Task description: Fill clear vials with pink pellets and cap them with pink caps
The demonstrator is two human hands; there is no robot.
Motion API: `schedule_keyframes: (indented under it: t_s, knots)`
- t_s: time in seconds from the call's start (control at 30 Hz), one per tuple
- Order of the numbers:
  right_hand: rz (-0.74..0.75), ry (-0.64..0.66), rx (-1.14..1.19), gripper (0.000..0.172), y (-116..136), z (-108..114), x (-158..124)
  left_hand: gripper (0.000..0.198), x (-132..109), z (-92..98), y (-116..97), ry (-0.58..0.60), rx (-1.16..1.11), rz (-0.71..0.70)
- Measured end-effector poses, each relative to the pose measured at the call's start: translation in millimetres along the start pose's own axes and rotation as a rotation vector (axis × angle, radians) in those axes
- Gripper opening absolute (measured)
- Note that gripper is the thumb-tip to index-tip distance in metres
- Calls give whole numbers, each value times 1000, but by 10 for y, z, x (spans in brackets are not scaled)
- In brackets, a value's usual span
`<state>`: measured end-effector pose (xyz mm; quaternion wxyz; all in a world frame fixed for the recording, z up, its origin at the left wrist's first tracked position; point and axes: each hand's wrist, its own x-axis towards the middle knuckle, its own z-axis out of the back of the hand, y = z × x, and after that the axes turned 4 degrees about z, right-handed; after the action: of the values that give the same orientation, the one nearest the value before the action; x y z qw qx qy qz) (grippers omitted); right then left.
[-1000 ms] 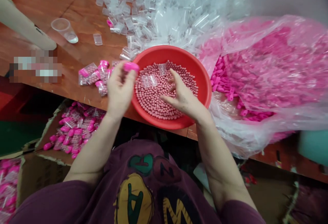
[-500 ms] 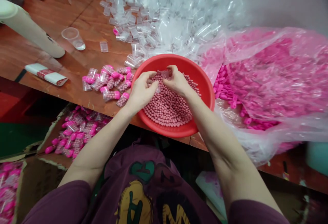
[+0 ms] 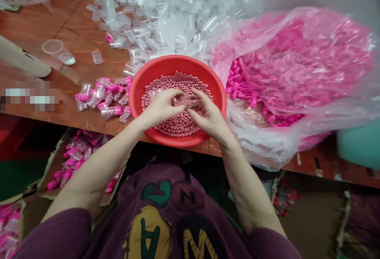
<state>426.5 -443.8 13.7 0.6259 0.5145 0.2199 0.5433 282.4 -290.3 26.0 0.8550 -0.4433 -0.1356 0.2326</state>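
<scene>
A red bowl [image 3: 142,81] full of small pink beads [image 3: 175,83] sits at the table's near edge. Both hands hover over its middle. My left hand [image 3: 162,106] and my right hand [image 3: 206,112] pinch together on a small clear tube [image 3: 182,101] that holds pink beads, fingers closed round its two ends. Left of the bowl lie several filled tubes with pink caps [image 3: 102,97].
A big heap of empty clear tubes [image 3: 166,17] covers the far table. A clear plastic bag of pink caps [image 3: 297,65] spreads to the right. A clear cup [image 3: 56,50] stands far left. Below the table's edge, a cardboard box [image 3: 74,156] holds filled tubes.
One second ago my left hand held a pink-capped tube by the bowl's rim and the right lay open on the beads. Both hands then met in the bowl and now grip a tube.
</scene>
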Motion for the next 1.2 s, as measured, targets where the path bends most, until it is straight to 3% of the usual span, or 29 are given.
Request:
schedule_keyframes:
  t_s: [0.13,0.27,0.33,0.4,0.5,0.6,0.73,0.87,0.93,1.1,1.2]
  knots:
    - [-34,-381,-163,33,-147,670,-265,30,192,39,1,211,710,-71]
    - [-237,-690,-358,30,-618,1594,-516,41,389,-121,-8,477,1005,-116]
    - [-382,-720,-471,33,-879,1920,-592,43,463,-304,-46,541,1003,-142]
    - [-485,-636,-581,35,-1090,2064,-586,38,514,-532,-104,549,916,-143]
    - [-530,-420,-743,39,-1283,1993,-411,26,558,-842,-197,477,646,-99]
    - [-560,-261,-882,45,-1366,1800,-169,18,568,-949,-277,390,264,-37]
    - [-626,-150,-1040,45,-1387,1666,-19,21,488,-748,-388,336,-277,1]
    - [-634,-123,-1090,42,-1427,1705,-75,21,292,-460,-436,303,-610,77]
    - [-620,-196,-1030,37,-1469,1743,-109,21,168,-355,-413,294,-773,150]
    - [-429,-677,-453,24,-1399,1727,-53,28,-185,-189,-329,255,-1125,302]
    - [-363,-694,-91,25,-1040,1511,5,30,-386,-151,-289,217,-1209,337]
